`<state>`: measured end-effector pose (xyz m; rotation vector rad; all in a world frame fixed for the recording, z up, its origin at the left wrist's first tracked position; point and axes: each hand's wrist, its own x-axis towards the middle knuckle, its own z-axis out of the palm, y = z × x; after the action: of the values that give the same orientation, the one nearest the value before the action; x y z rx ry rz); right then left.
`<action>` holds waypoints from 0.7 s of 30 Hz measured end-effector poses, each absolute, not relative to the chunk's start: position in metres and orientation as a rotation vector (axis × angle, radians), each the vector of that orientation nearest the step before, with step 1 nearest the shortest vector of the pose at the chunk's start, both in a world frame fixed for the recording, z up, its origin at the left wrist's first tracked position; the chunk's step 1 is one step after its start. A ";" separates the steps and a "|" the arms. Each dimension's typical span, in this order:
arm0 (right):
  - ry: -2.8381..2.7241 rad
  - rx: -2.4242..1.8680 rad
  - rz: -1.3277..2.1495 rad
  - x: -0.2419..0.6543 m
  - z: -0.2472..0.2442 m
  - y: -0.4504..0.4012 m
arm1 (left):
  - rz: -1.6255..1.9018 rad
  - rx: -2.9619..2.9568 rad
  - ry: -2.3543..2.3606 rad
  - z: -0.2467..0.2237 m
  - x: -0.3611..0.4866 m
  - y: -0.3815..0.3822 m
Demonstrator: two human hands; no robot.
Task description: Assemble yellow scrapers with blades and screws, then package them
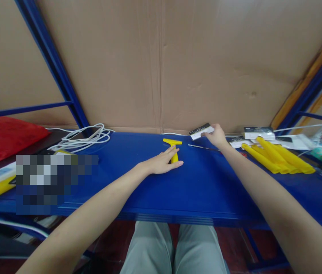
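My left hand (pixel 162 161) rests over the handle of a yellow T-shaped scraper (pixel 172 142) lying on the blue table. Its fingers cross the handle, and the thumb lies over the lower end. In my right hand (pixel 216 136) is a small black-and-white printed card or flat packet (pixel 200 131), pinched at its right end and raised near the back edge. A thin metal rod-like tool (pixel 202 147) lies just below that hand, its right end partly hidden by my forearm.
Several yellow handles (pixel 280 158) lie at right beside black-and-white packets (pixel 259 133). A coiled white cable (pixel 92 135) and a red bag (pixel 7 137) are at left, near a pixelated patch. Blue frame posts (pixel 55 72) and a cardboard wall (pixel 161 68) bound the table (pixel 155 194).
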<state>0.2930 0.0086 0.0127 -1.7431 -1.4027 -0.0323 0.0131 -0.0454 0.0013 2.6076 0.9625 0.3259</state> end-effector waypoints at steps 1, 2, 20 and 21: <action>-1.324 -1.659 0.031 0.293 0.011 0.006 | 0.374 2.609 0.972 0.002 0.013 -0.045; -1.238 -1.579 0.104 0.292 0.009 0.002 | 0.430 2.616 0.984 0.002 0.013 -0.045; -1.026 -1.105 0.646 0.260 0.003 -0.036 | 0.420 2.792 0.966 0.005 0.012 -0.049; -1.038 -1.107 0.657 0.258 0.003 -0.037 | 0.361 2.794 0.966 0.006 0.011 -0.050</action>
<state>0.2584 -0.0369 0.0028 -1.1067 -1.0378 0.6574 0.0107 -0.0495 0.0059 2.7943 0.9662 0.3610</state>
